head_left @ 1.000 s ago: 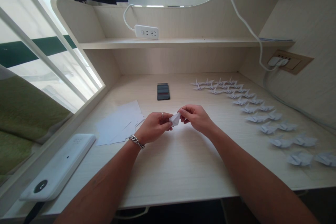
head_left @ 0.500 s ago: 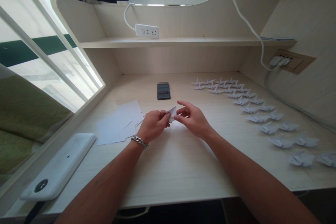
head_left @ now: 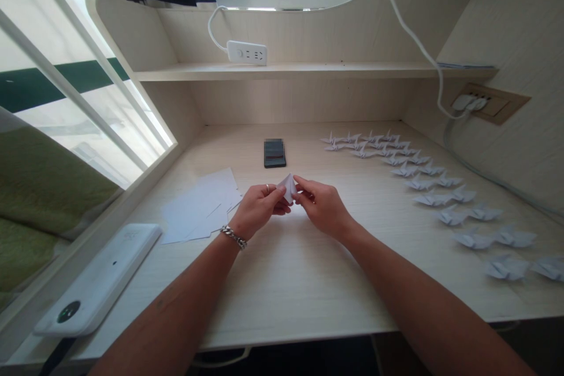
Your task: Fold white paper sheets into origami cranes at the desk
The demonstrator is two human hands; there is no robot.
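Note:
A small folded piece of white paper [head_left: 288,186] is held just above the pale wooden desk [head_left: 308,282]. My left hand [head_left: 259,207], with a ring and a chain bracelet, pinches its left side. My right hand [head_left: 319,202] pinches its right side with fingertips closed. Both hands meet at the middle of the desk. A loose pile of white paper sheets [head_left: 198,205] lies to the left of my left hand.
Several folded paper cranes [head_left: 434,188] lie in two rows along the right side. A dark phone [head_left: 274,153] lies behind my hands. A white flat device [head_left: 99,279] rests at the front left. A power strip [head_left: 247,53] sits on the shelf, its cable running to a wall socket [head_left: 478,103].
The paper piece was turned and lifted slightly toward the phone. My right fingers opened half a second ago and have now closed on the paper again.

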